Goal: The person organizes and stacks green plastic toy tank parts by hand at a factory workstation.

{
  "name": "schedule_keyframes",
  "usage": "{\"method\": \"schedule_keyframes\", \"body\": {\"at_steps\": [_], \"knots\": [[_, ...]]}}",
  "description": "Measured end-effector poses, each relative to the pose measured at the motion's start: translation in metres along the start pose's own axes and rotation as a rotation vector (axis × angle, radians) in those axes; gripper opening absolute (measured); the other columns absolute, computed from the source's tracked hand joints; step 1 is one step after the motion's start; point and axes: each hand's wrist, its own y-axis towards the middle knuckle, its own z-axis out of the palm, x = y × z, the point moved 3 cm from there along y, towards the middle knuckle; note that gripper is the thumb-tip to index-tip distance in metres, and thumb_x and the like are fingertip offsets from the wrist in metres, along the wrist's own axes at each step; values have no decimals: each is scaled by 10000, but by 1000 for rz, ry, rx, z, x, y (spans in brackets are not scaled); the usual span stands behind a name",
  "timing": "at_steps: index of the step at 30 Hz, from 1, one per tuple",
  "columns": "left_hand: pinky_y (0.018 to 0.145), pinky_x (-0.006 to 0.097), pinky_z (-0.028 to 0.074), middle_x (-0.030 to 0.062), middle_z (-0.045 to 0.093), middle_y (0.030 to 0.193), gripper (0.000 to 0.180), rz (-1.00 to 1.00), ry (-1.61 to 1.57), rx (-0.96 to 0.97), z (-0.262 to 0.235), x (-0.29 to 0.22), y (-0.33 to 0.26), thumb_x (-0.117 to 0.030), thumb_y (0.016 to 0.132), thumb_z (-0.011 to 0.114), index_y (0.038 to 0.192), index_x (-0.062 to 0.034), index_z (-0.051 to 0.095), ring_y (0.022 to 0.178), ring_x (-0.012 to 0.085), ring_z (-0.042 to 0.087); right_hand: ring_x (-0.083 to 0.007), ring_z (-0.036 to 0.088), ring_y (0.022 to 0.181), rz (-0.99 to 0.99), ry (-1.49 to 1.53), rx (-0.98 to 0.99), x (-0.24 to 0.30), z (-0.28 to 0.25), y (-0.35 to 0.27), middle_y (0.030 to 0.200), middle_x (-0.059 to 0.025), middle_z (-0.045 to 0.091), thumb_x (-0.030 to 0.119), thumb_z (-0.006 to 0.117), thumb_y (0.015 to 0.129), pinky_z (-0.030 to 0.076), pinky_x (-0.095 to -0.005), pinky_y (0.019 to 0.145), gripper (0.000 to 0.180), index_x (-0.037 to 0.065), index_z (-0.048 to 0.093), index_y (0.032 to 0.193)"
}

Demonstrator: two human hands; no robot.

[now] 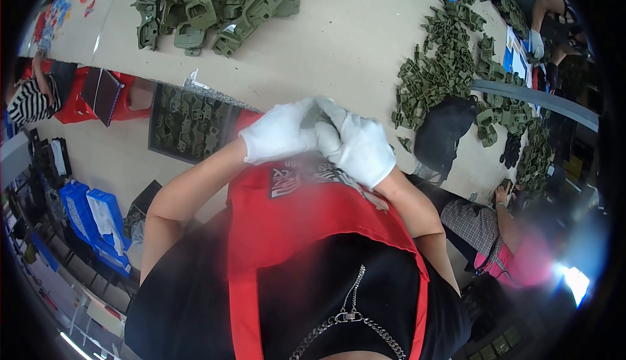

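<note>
Both my hands wear white gloves and meet close to my chest, above my red apron. My left hand (277, 133) and my right hand (358, 145) press together around a small olive-green plastic part (312, 117), which is mostly hidden between the fingers. Only a dark sliver of it shows at the top. The beige worktable (339, 40) lies just beyond my hands.
A pile of olive-green plastic parts (208, 4) lies at the table's far left, another heap (443, 66) at the right beside a black bag (443, 135). A dark box of green parts (189, 124) stands on the floor. A seated person (29, 96) is at left, another person's hand (503, 195) at right.
</note>
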Motion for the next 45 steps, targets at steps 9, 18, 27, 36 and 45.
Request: {"method": "schedule_keyframes", "body": {"at_steps": [9,18,27,36,45], "knots": [[909,363,479,218,645,1108,626,40,-140,-122,9,5,-6,-290,720,681,1258,-12,520,1039,330,626,-155,593,997,216,987,204,-33,21,4,1135,-113,625,-3,612,832,490,-264,855,464,-13,537,1289],[929,341,470,176,641,1134,703,76,-441,-52,6,8,-2,-218,691,755,1305,2,495,1055,250,620,-264,653,977,-95,409,161,-21,-31,3,1062,-150,658,282,816,667,498,-364,911,742,6,513,1285],[899,302,484,136,605,1168,584,158,-482,-151,0,5,11,-81,732,734,1259,23,507,1041,197,585,-366,644,916,27,-91,347,-13,-40,23,1017,-205,657,399,779,653,507,-433,802,549,56,629,1054],[956,356,453,139,546,1211,755,203,-708,-369,-12,14,3,-159,707,772,1351,9,416,1114,244,553,-172,537,1146,119,1290,-295,-59,-55,-8,1262,-74,567,-10,767,631,438,-313,981,834,2,418,1389],[1005,330,405,172,586,1201,832,221,-49,-154,-20,-56,24,-262,639,836,1316,41,461,1143,232,550,-110,559,913,75,959,-202,-27,-55,-3,1049,-50,621,36,733,673,465,-254,821,677,-13,502,1308]]}}
